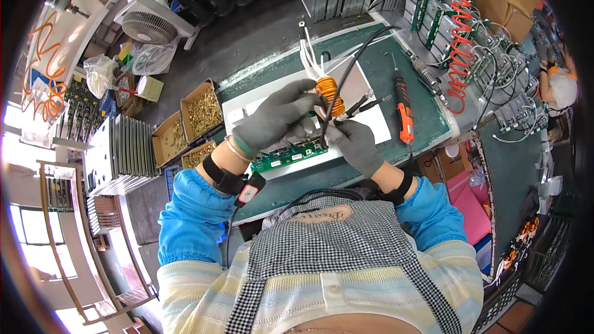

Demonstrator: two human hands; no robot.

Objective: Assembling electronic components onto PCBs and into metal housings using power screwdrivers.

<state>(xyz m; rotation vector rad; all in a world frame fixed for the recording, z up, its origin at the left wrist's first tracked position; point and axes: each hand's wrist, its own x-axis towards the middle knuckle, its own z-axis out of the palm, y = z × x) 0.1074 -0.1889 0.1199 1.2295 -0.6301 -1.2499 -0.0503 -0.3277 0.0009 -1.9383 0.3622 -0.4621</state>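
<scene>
An orange wire-wound coil [331, 96] stands above a white panel [378, 128]. White cables [307, 52] run up from it, and a black cable [350, 65] crosses its front. My left hand [278, 116], in a grey glove, closes its fingers on the coil's left and lower side. Just below the coil, my gloved right hand [357, 146] has its thumb and fingers pressed together; what they pinch is too small to make out. Under my left hand lies a green circuit board [291, 156], partly covered. Black-sleeved cable ends [365, 105] lie right of the coil.
An orange-and-black electric screwdriver [404, 108] lies on the green bench mat [427, 125] at the right. Cardboard boxes of brass-coloured parts [201, 111] stand at the left. A red coiled hose [459, 31] hangs near wired assemblies [501, 68]; another person [560, 86] is at the far right.
</scene>
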